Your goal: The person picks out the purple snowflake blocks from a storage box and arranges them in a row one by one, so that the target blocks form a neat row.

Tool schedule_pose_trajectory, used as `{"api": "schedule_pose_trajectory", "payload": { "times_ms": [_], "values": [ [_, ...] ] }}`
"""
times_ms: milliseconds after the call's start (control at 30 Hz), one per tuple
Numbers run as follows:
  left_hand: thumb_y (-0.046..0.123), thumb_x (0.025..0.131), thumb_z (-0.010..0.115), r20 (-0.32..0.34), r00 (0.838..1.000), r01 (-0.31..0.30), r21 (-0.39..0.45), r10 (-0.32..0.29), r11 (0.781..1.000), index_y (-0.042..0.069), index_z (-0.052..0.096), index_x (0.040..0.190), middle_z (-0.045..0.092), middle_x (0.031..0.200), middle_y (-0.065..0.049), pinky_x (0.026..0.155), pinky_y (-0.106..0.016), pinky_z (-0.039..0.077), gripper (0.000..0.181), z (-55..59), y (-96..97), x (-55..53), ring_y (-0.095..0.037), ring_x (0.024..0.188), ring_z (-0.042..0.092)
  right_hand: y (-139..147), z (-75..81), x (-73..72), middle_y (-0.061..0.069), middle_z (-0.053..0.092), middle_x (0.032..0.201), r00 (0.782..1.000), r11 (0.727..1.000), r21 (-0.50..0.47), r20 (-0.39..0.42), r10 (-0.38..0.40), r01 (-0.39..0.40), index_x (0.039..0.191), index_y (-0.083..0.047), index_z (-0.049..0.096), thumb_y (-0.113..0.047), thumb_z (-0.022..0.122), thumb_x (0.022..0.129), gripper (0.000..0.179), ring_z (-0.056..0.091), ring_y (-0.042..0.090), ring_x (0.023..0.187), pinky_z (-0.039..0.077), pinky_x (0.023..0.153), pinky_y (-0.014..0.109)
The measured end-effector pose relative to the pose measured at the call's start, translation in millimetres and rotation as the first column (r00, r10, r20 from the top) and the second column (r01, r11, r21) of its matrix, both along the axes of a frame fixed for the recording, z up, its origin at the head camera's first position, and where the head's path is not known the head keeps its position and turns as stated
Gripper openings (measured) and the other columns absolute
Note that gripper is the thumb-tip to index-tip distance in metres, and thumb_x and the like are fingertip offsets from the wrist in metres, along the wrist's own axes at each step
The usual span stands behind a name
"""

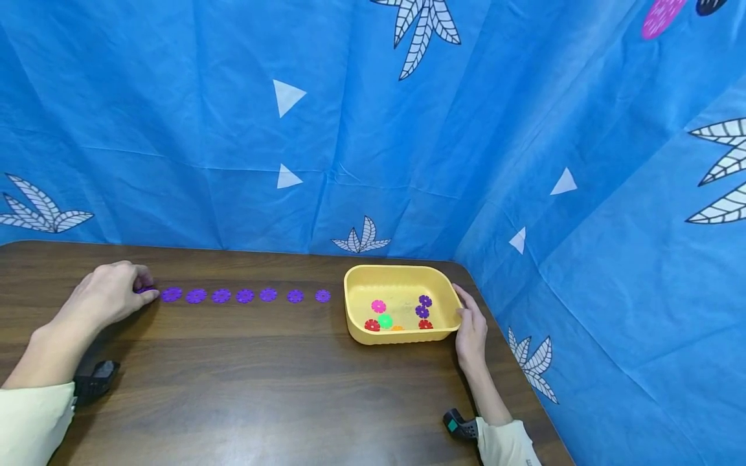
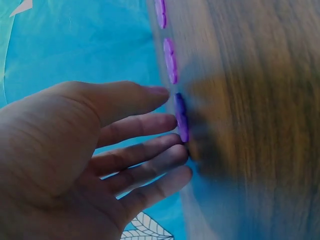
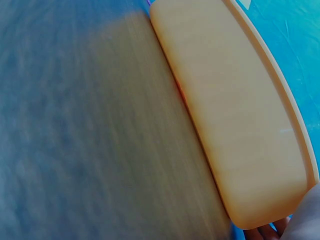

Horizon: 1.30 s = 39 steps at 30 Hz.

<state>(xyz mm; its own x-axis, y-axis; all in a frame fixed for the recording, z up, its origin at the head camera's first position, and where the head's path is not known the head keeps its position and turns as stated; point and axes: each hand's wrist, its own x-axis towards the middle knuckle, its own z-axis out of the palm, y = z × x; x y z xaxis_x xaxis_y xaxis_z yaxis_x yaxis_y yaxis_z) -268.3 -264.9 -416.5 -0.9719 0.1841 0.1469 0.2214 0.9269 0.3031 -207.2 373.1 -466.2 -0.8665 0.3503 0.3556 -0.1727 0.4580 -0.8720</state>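
Observation:
A row of several purple notched plastic discs (image 1: 221, 296) lies along the table. My left hand (image 1: 116, 291) is at the row's left end, over the last purple disc (image 2: 181, 117). In the left wrist view its fingers are loosely extended, the fingertips touching or very close to that disc, which lies flat on the table. My right hand (image 1: 472, 327) holds the right end of a yellow plastic basket (image 1: 402, 272), thumb by the rim and fingers outside. In the right wrist view the basket's outer wall (image 3: 225, 110) hides most of that hand.
Inside the basket lie loose notched discs: pink (image 1: 379, 306), green (image 1: 385, 321), red (image 1: 372, 325), purple (image 1: 422, 312) and a partly hidden orange one. The brown wooden table (image 1: 280, 388) meets a blue patterned cloth (image 1: 233, 129) at the back and right.

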Motion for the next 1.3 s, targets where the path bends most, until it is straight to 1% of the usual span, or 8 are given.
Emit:
{"api": "schedule_pose_trajectory", "payload": {
  "times_ms": [167,300,500,633,767,867,1033,1300],
  "values": [
    [0.013,0.091,0.074,-0.042,0.999,-0.002,0.023,0.003,1.000,0.000,0.070,0.089,0.063,0.075,-0.008,0.061,-0.047,0.046,0.013,-0.2,0.2,-0.4,-0.030,0.073,0.059,0.7,-1.5,1.6,0.008,0.051,0.160,1.000,1.000,0.015,0.018,-0.017,0.017,0.154,-0.015,0.053,-0.010,0.036,0.108,0.049,0.050,0.029,0.146,0.039,0.121,0.050],
    [0.010,0.090,0.073,-0.144,0.989,-0.025,0.069,0.035,0.997,-0.002,0.071,0.088,0.065,0.074,-0.010,0.058,-0.046,0.045,0.013,-0.3,10.3,0.3,-0.031,0.070,0.061,1.2,-2.2,1.4,0.011,0.050,0.160,0.999,0.998,0.034,0.019,-0.049,0.048,0.155,-0.013,0.050,-0.011,0.038,0.108,0.049,0.052,0.034,0.142,0.042,0.118,0.053],
    [0.006,0.086,0.073,-0.340,0.938,-0.008,0.162,0.064,0.987,0.001,0.073,0.085,0.066,0.075,-0.011,0.060,-0.046,0.044,0.006,2.6,45.4,-2.2,-0.030,0.071,0.061,2.1,-2.7,0.9,0.013,0.054,0.155,0.999,0.998,0.026,0.013,-0.050,0.050,0.150,-0.011,0.055,-0.009,0.036,0.106,0.048,0.054,0.034,0.140,0.043,0.117,0.054],
    [0.005,0.087,0.071,-0.403,0.914,0.037,0.206,0.050,0.978,0.003,0.074,0.084,0.067,0.076,-0.010,0.063,-0.045,0.044,0.005,8.1,74.1,-2.9,-0.029,0.071,0.061,1.9,-1.6,1.7,0.012,0.056,0.155,0.999,0.998,0.039,0.015,-0.051,0.050,0.149,-0.012,0.056,-0.009,0.036,0.107,0.047,0.055,0.032,0.140,0.045,0.117,0.044],
    [0.005,0.088,0.070,-0.419,0.908,0.086,0.239,0.023,0.967,0.004,0.075,0.084,0.068,0.077,-0.010,0.066,-0.045,0.045,0.006,14.7,104.0,-3.6,-0.028,0.073,0.062,2.1,-1.6,2.6,0.013,0.058,0.152,0.999,0.999,0.022,0.001,-0.040,0.040,0.147,-0.010,0.059,-0.008,0.038,0.106,0.046,0.057,0.032,0.138,0.045,0.106,0.015],
    [0.005,0.088,0.070,-0.422,0.907,0.118,0.254,0.001,0.960,0.004,0.076,0.085,0.068,0.077,-0.009,0.067,-0.045,0.046,0.006,18.5,128.0,-4.6,-0.028,0.075,0.061,2.6,-2.2,2.9,0.016,0.060,0.150,1.000,1.000,-0.007,-0.016,-0.018,0.018,0.145,-0.006,0.060,-0.005,0.037,0.106,0.046,0.058,0.033,0.136,0.041,0.096,0.002],
    [0.003,0.089,0.070,-0.421,0.906,0.166,0.289,-0.031,0.943,0.004,0.076,0.084,0.069,0.078,-0.009,0.070,-0.044,0.049,0.008,24.5,172.4,-6.1,-0.028,0.076,0.062,2.3,-2.2,2.7,0.017,0.061,0.149,1.000,1.000,-0.007,-0.011,-0.018,0.018,0.144,-0.005,0.061,-0.006,0.037,0.106,0.045,0.059,0.031,0.135,0.040,0.093,0.000],
    [0.005,0.091,0.071,-0.389,0.916,0.250,0.370,-0.096,0.895,0.005,0.077,0.087,0.073,0.084,-0.009,0.076,-0.044,0.054,0.008,36.1,251.2,-5.2,-0.027,0.083,0.066,-0.6,-2.6,0.0,0.016,0.062,0.147,0.999,0.999,-0.012,-0.007,-0.034,0.034,0.142,-0.006,0.062,-0.006,0.038,0.104,0.045,0.059,0.032,0.133,0.041,0.093,0.001]
  ]
}}
